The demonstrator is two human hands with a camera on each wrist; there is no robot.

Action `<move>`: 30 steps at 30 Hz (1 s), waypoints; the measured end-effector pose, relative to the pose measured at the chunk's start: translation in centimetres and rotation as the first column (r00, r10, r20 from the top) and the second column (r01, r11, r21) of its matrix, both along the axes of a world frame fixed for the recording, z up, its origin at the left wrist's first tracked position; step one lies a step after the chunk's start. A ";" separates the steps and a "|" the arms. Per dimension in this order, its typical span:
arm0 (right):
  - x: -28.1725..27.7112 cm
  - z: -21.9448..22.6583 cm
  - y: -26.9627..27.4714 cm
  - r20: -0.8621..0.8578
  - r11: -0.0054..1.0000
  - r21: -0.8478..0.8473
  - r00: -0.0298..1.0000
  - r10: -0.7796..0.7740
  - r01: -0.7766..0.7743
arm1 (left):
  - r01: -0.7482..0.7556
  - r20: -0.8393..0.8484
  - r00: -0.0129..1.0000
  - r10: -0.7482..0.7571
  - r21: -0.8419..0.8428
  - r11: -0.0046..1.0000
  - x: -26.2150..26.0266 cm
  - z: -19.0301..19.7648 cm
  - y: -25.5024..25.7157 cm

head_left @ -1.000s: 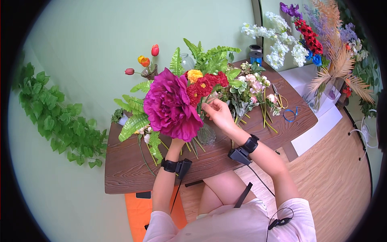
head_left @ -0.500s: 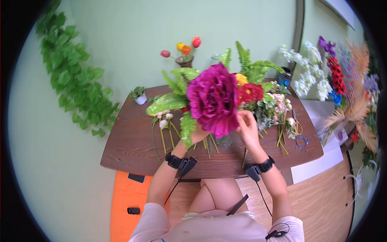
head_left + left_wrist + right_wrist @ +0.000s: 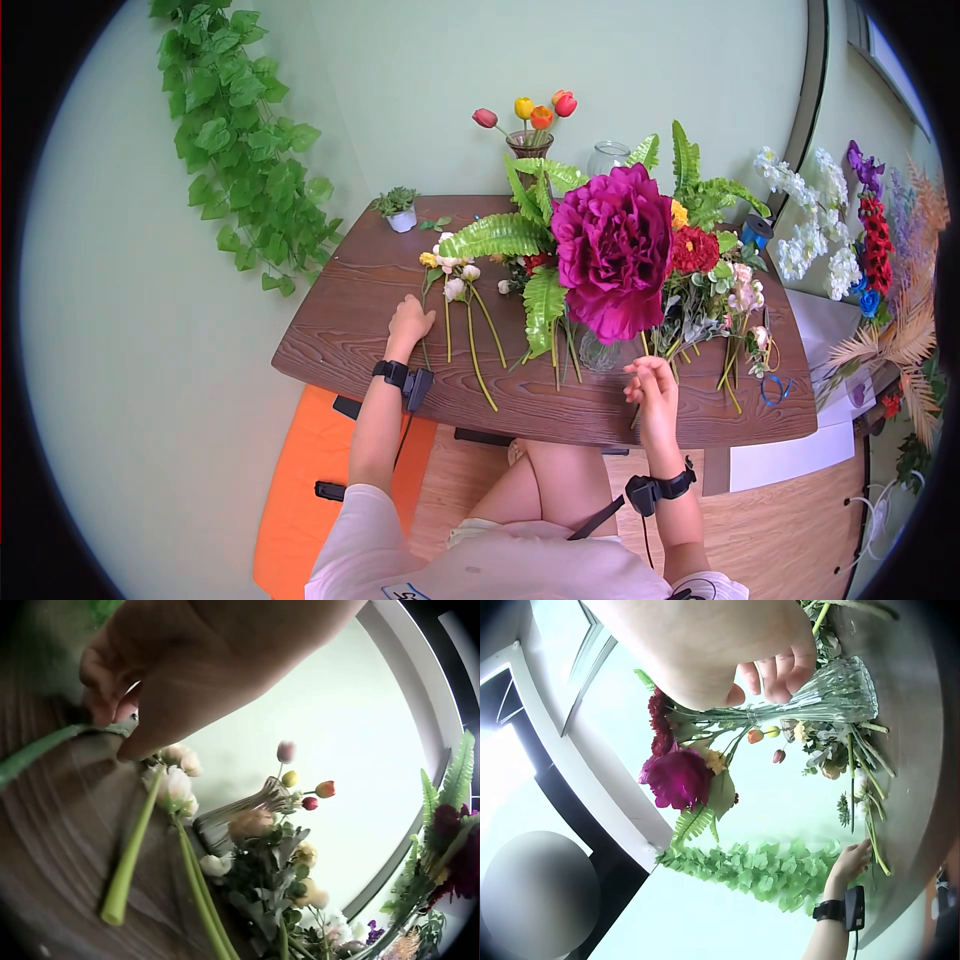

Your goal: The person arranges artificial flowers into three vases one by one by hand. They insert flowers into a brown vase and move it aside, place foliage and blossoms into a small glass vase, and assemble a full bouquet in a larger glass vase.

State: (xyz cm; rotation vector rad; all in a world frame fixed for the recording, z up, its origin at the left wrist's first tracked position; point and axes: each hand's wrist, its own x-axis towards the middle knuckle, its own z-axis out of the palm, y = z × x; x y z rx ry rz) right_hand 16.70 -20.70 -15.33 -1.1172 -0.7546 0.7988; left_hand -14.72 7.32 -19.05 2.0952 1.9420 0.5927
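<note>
On the table (image 3: 340,335), the glass vase (image 3: 602,354) holds the peony (image 3: 615,250). Behind are the tulip vase (image 3: 530,150) and, to its right, the jar (image 3: 607,158). The potted plant (image 3: 401,214) sits back left; ribbon (image 3: 776,391) lies right, near the front.

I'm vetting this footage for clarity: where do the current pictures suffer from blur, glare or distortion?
Head view: fairly crisp, with dark rounded corners. Left wrist view: left hand soft, upper-left corner blurred, wall washed out. Right wrist view: the left edge glares white, above a blurred grey disc; the table looks bowed.
</note>
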 end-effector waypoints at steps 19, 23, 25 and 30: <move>-3.8 5.7 -3.1 0.157 0.974 0.080 0.968 0.197 -0.211 | -0.089 0.700 0.287 -0.654 0.699 0.710 5.5 14.7 -13.3; -4.6 6.9 -4.0 0.212 0.954 0.170 0.955 0.210 -0.247 | 0.273 0.137 0.538 -0.832 0.905 0.326 8.5 15.6 -19.0; -4.5 7.1 -4.4 0.328 0.941 0.261 0.936 0.124 -0.216 | 0.443 0.017 0.497 -0.867 0.855 0.271 10.4 15.4 -21.5; -3.9 6.7 -5.3 0.382 0.921 0.385 0.920 -0.091 -0.069 | 0.638 -0.030 0.277 -0.960 0.753 0.161 14.8 13.1 -23.9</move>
